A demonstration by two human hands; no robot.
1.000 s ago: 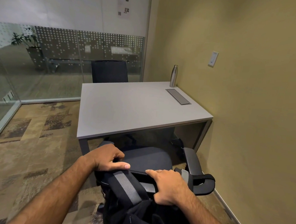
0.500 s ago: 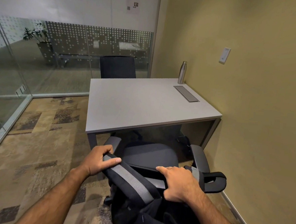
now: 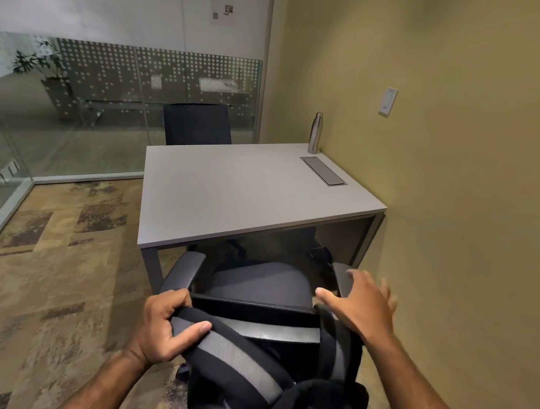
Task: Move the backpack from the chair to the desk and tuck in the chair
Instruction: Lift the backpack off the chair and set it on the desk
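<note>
1. Head view: a grey desk (image 3: 231,195) stands with its right side against an olive wall (image 3: 457,153), its top bare across the middle and the near edge.
2. A steel bottle (image 3: 315,132) stands upright at the far right corner of the desk, just beside the wall; a flat metal cover plate (image 3: 323,171) is set into the top in front of it.
3. A second dark chair (image 3: 197,124) sits at the far side of the desk, in front of a glass partition (image 3: 110,97) with a dotted band.
4. Patterned carpet (image 3: 50,268) lies open to the left of the desk, bounded by the glass walls.
5. The near chair (image 3: 256,286) is pulled out from the desk's near edge, its seat bare and its armrests on either side; the gap between its right armrest and the wall is narrow.
6. The backpack (image 3: 280,396) hangs low behind the chair's backrest, at the bottom of the view, off the seat and not on the desk.
7. The left hand (image 3: 164,328) is closed around a grey-striped shoulder strap (image 3: 235,358) of the backpack.
8. The right hand (image 3: 364,303) is spread wide with fingers apart, above the chair's right armrest and holding nothing.
</note>
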